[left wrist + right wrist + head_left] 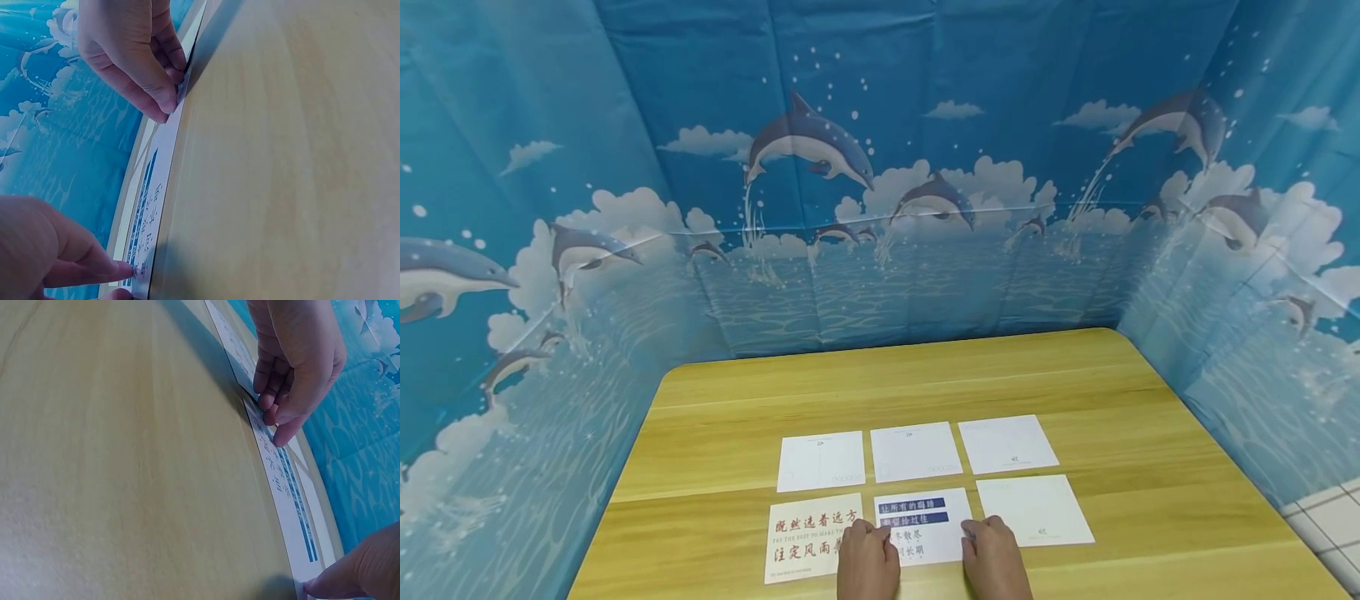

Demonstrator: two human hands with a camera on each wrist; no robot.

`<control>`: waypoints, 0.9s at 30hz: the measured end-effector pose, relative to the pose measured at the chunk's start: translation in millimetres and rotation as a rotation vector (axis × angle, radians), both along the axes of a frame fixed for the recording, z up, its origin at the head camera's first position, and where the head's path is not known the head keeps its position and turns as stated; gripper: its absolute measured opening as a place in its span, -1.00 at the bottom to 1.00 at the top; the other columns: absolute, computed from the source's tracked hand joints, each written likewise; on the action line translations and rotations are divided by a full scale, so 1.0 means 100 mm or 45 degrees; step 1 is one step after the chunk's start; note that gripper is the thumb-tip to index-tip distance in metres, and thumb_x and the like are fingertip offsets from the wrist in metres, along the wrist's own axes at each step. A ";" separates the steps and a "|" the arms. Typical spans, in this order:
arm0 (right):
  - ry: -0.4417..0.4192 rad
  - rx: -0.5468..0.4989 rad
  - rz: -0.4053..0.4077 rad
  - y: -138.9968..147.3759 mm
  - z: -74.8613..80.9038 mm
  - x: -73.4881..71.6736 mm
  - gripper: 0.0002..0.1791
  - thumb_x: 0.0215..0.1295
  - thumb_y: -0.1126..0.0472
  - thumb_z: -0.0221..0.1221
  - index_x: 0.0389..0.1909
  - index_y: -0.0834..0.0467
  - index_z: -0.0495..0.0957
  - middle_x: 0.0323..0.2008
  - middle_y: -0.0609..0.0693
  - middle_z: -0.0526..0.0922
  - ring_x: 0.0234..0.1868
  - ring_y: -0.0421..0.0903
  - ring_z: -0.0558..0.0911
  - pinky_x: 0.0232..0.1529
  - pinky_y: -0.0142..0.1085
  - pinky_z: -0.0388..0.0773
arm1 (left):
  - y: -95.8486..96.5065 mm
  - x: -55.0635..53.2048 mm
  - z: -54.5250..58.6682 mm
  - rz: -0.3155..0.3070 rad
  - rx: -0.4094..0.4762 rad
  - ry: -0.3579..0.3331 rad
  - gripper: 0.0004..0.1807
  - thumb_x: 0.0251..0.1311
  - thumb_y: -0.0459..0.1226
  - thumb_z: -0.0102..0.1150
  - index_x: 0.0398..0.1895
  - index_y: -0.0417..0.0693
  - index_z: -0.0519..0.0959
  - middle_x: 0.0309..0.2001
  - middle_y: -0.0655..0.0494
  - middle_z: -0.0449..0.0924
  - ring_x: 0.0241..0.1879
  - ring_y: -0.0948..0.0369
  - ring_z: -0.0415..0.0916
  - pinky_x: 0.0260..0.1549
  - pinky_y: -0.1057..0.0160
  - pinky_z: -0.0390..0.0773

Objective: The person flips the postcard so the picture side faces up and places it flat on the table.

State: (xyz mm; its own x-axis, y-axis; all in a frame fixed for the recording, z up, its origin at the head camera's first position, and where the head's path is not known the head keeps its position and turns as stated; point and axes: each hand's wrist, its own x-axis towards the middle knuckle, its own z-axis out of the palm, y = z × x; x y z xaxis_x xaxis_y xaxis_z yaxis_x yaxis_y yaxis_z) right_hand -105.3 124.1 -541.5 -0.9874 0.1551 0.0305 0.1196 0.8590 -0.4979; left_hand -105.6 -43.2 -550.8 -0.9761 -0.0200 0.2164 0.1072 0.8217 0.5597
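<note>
Cream card (808,537): red "注定风雨"; blue-barred card (928,527): "让所有的", "长明".

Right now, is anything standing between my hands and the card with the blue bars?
Nothing visible. Your left hand is at the left edge of that card, your right hand at its right edge. The red-lettered card lies to its left, partly hidden by your left hand in the head view.

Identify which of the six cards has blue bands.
The near row's middle card: two blue bands cross it. Its left neighbour has red characters; the other four are nearly blank.
</note>
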 end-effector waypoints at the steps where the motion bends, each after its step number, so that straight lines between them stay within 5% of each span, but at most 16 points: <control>1: 0.004 0.000 -0.002 0.00 0.00 0.00 -0.83 -0.04 0.42 0.29 -0.36 0.38 0.63 -0.52 0.08 0.46 -0.44 -0.02 0.51 -0.36 -0.14 0.50 | 0.00 0.00 0.00 -0.001 -0.003 0.005 -0.86 -0.13 -0.43 0.19 -0.44 -0.24 0.69 -0.53 0.11 0.36 -0.47 0.16 0.33 -0.46 0.19 0.33; 13: 0.020 -0.020 -0.022 0.02 0.01 0.01 -0.82 -0.03 0.42 0.29 -0.34 0.37 0.63 -0.51 0.07 0.47 -0.44 -0.02 0.50 -0.35 -0.13 0.49 | 0.01 0.02 0.03 -0.014 -0.040 0.014 -0.82 -0.15 -0.40 0.20 -0.41 -0.28 0.66 -0.48 0.09 0.36 -0.40 0.14 0.31 -0.41 0.15 0.33; 16: 0.073 -0.042 -0.040 0.06 0.03 0.03 -0.81 -0.02 0.41 0.28 -0.33 0.38 0.63 -0.49 0.07 0.50 -0.41 0.00 0.53 -0.33 -0.12 0.49 | 0.04 0.02 0.05 -0.036 0.024 0.047 -0.79 -0.16 -0.40 0.21 -0.36 -0.28 0.66 -0.43 0.10 0.41 -0.36 0.14 0.35 -0.36 0.13 0.38; 20: 0.145 -0.076 -0.070 0.15 0.04 0.03 -0.79 -0.03 0.41 0.28 -0.32 0.40 0.62 -0.49 0.06 0.54 -0.41 -0.01 0.55 -0.35 -0.12 0.50 | 0.10 0.01 0.09 -0.149 0.269 0.028 -0.75 -0.12 -0.44 0.15 -0.29 -0.31 0.64 -0.40 0.13 0.49 -0.35 0.18 0.41 -0.33 0.20 0.44; 23: 0.146 -0.116 -0.097 0.24 0.06 0.02 -0.79 -0.03 0.40 0.26 -0.31 0.39 0.61 -0.51 0.03 0.54 -0.44 -0.04 0.54 -0.39 -0.14 0.50 | 0.16 0.00 0.11 -0.261 0.599 -0.115 -0.72 -0.02 -0.47 0.07 -0.19 -0.38 0.59 -0.37 0.11 0.54 -0.36 0.27 0.42 -0.35 0.30 0.46; 27: 0.119 -0.226 -0.115 0.41 0.13 0.01 -0.78 0.01 0.38 0.24 -0.28 0.39 0.61 -0.52 -0.03 0.56 -0.46 -0.10 0.52 -0.42 -0.22 0.47 | 0.27 -0.01 0.12 -0.294 0.969 -0.323 -0.68 0.07 -0.46 0.03 -0.08 -0.44 0.51 -0.30 0.03 0.59 -0.31 0.28 0.47 -0.31 0.37 0.48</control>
State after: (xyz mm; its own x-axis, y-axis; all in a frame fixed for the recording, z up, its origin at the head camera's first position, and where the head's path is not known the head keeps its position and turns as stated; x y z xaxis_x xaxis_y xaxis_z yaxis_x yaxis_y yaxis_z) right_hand -104.7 165.0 -528.7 -0.9635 0.2536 0.0856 0.1381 0.7450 -0.6527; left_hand -106.8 -16.7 -538.9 -0.9908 0.1350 -0.0024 0.0224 0.1817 0.9831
